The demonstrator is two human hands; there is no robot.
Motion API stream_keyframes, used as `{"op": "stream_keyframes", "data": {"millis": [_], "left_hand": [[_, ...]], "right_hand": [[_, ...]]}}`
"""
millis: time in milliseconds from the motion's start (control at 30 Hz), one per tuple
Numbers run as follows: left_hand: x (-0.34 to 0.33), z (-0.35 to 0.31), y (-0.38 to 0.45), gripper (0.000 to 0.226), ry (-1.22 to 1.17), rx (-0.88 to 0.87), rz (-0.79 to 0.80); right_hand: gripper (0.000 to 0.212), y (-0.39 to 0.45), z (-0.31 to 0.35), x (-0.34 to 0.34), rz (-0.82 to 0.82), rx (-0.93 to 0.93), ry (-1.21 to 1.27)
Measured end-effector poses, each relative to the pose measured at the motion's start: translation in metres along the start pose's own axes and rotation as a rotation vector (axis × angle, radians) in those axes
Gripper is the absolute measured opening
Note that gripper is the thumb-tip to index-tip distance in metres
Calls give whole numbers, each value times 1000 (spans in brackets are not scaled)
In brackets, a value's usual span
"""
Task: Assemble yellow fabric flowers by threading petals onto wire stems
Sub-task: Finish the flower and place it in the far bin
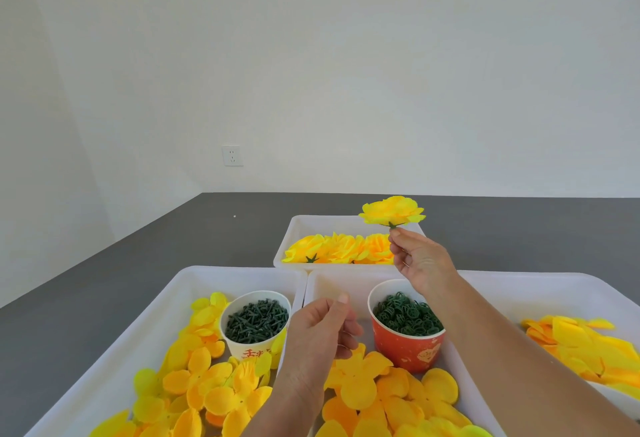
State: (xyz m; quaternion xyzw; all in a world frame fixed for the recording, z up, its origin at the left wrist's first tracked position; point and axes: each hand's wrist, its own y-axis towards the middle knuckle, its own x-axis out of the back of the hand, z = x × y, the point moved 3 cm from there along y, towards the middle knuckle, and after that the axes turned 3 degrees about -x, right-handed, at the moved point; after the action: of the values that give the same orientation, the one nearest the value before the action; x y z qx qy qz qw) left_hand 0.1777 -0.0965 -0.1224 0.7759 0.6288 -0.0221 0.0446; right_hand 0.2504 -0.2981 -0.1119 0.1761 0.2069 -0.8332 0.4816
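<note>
My right hand [422, 263] is raised over the far white tray [294, 228] and pinches the short green base of a finished yellow flower [393, 210] at its fingertips. The flower stands upright above the tray, which holds several finished flowers [339, 247]. My left hand [322, 329] hovers lower, between the two cups, with fingers loosely curled and nothing in it. A white paper cup [256, 343] holds dark green stems. A red paper cup [405, 350] holds green ring pieces [407, 315].
Loose yellow petals [207, 377] fill the near left tray [166, 294] and more petals [381, 391] lie in the middle tray [332, 280]. A third tray [554, 280] at right holds petals [588, 343]. The trays sit on a grey surface [173, 235] by a white wall.
</note>
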Motion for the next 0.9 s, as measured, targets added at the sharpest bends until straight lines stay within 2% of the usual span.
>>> {"op": "stream_keyframes", "data": {"millis": [133,267,433,533,733,833,900], "left_hand": [[-1,1,1,34,4,9,12],[0,1,2,35,-5,18,13],[1,1,2,36,-7,30,17],[1,-1,1,35,-7,31,19],[-1,-1,3,35,-15,36,24],[-1,0,4,35,-14,44,30],[0,1,6,35,-14,45,35]], "right_hand": [[13,8,-6,-2,16,-7,42],[19,11,-16,-8,152,13,127],[21,6,-11,-13,305,83,82],[30,10,-10,-8,221,111,35],[9,24,-8,0,-140,303,-328],[8,32,-13,-2,-186,343,-451],[8,34,-16,-6,-136,302,-352]]}}
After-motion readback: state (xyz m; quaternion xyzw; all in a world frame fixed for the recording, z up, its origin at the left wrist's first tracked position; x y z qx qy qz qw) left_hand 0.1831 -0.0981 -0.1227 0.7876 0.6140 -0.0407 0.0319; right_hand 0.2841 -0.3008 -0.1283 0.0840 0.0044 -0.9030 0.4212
